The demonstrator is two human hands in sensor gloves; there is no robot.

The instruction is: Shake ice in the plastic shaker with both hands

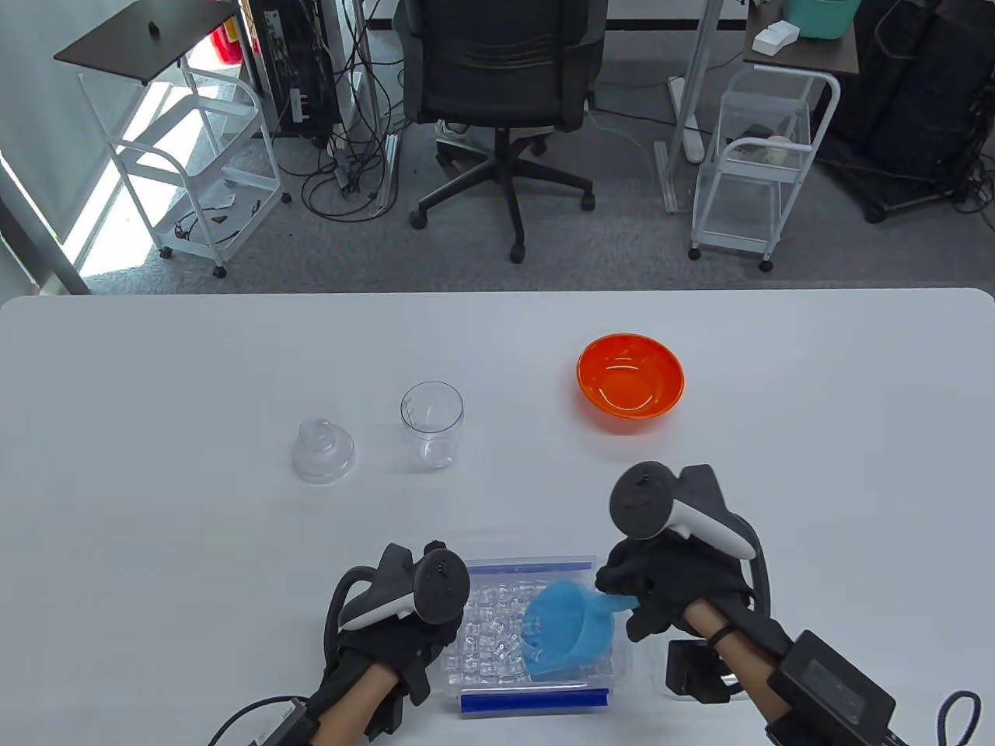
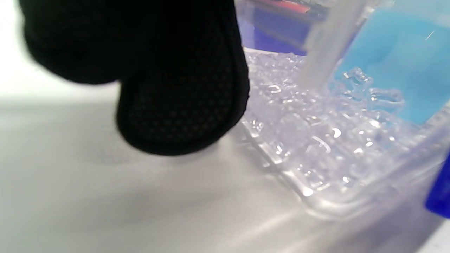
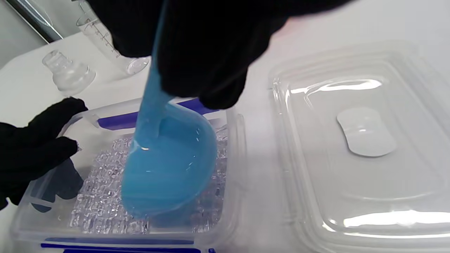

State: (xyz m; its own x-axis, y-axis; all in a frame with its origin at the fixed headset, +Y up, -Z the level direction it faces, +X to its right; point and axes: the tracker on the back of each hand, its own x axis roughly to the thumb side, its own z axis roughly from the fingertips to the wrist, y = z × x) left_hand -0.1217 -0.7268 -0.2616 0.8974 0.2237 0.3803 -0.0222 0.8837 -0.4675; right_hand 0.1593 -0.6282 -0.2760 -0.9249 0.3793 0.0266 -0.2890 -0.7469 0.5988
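A clear shaker cup (image 1: 432, 423) stands upright mid-table, its clear lid (image 1: 322, 451) apart to its left; both show in the right wrist view, cup (image 3: 105, 45) and lid (image 3: 68, 72). A clear box of ice (image 1: 497, 641) with blue clips sits at the near edge. My right hand (image 1: 661, 590) grips the handle of a blue scoop (image 1: 563, 629), whose bowl is down in the ice (image 3: 105, 207). My left hand (image 1: 396, 622) rests against the box's left wall (image 3: 42, 147); the left wrist view shows fingers (image 2: 179, 109) beside the ice (image 2: 316, 133).
An orange bowl (image 1: 630, 375) sits at the back right of the table. The box's clear lid (image 3: 362, 147) lies flat just right of the box, under my right wrist. An office chair and carts stand beyond the table's far edge.
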